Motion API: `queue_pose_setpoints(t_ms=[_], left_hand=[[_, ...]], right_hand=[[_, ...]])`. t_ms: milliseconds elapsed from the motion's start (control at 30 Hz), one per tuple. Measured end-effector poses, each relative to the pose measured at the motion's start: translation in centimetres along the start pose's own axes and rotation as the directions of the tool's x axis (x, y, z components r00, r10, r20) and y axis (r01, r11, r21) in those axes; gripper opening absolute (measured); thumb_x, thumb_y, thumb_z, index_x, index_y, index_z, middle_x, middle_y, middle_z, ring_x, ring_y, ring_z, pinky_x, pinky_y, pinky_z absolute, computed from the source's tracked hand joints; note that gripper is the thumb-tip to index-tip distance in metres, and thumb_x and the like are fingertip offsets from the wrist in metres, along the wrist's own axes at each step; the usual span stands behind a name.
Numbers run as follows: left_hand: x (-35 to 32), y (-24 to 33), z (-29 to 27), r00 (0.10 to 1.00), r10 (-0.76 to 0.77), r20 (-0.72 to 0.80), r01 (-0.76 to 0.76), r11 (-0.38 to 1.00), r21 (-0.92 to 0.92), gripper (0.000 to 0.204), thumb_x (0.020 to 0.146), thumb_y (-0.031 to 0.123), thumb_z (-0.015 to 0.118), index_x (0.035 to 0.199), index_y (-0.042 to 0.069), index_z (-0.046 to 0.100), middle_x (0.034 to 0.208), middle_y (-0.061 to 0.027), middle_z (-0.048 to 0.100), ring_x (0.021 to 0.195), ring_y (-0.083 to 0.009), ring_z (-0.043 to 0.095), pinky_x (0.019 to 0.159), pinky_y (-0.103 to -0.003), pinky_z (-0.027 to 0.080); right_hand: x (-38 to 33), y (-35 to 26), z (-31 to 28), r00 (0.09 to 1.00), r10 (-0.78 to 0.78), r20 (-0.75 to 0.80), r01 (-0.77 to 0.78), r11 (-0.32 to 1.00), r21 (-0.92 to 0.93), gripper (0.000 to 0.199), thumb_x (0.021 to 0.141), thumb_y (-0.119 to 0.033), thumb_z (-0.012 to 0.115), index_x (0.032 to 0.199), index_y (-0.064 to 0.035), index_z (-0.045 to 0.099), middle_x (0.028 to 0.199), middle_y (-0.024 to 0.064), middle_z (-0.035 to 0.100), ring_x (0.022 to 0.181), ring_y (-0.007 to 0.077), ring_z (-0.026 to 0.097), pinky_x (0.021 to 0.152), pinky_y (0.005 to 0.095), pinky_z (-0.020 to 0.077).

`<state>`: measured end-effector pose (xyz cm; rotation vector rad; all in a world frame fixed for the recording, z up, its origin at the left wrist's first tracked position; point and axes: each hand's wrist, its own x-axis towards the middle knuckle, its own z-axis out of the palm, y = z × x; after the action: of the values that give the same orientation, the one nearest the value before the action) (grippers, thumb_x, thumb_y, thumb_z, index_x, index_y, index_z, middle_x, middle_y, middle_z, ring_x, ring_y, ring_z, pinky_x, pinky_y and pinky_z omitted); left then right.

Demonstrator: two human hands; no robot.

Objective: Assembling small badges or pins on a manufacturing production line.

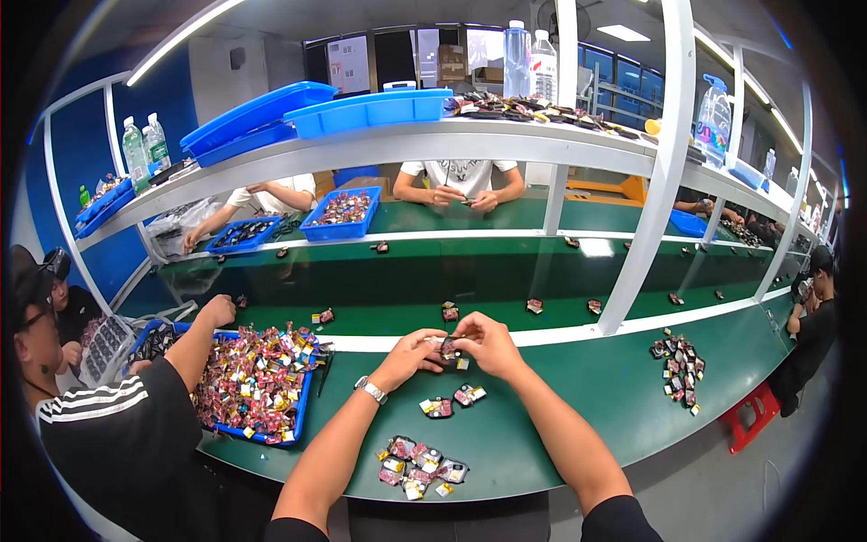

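Observation:
My left hand (408, 359), with a watch on its wrist, and my right hand (492, 345) meet over the green table. Fingertips of both are closed on a small dark electronic module (446, 347), which they partly hide. Just below it lies a small yellow-and-white piece (462, 364). Nearer to me are two similar modules (438, 407) in black casings with reddish parts. A small cluster of modules (422, 467) rests by the table's near edge, between my forearms.
On the left, a blue tray (296, 432) is heaped with small red, yellow and white parts; black tweezers (326, 370) lie beside it. A co-worker's arm (200, 339) reaches past it. Spaced modules (535, 306) lie on the green strip beyond a white rail. Another pile (679, 370) sits right, near a post (652, 181).

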<state>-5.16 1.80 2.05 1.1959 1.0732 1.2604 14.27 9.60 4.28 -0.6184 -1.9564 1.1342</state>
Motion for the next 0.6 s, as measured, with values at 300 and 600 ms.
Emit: queue_pose_setpoints(t_ms=[300, 600], left_hand=[[-0.6, -0.3, 1.3, 0.999, 0.023, 0.026, -0.019, 0.988, -0.152, 0.037, 0.098, 0.009, 0.049, 0.135, 0.001, 0.046, 0.12, -0.0138, 0.059, 0.107, -0.0206, 0.062, 0.09, -0.032, 0.056], [-0.7, -0.5, 0.8, 0.996, -0.093, -0.009, 0.089, 0.974, -0.208, 0.022, 0.095, 0.001, 0.048, 0.117, 0.002, 0.05, 0.11, -0.0115, 0.061, 0.1, -0.0216, 0.065, 0.087, -0.037, 0.058]], right_hand=[[-1.7, 0.0, 1.2, 0.9, -0.41, 0.145, 0.42, 0.73, -0.539, 0.023, 0.081, -0.01, 0.067, 0.104, -0.0095, 0.067, 0.116, 0.0058, 0.058, 0.102, 0.0265, 0.059, 0.081, 0.0375, 0.0526], [-1.5, -0.5, 1.1, 0.874, -0.384, 0.299, 0.487, 0.697, -0.527, 0.017, 0.075, -0.009, 0.074, 0.086, -0.0079, 0.061, 0.121, 0.0084, 0.056, 0.108, 0.0292, 0.055, 0.088, 0.0393, 0.0491]])
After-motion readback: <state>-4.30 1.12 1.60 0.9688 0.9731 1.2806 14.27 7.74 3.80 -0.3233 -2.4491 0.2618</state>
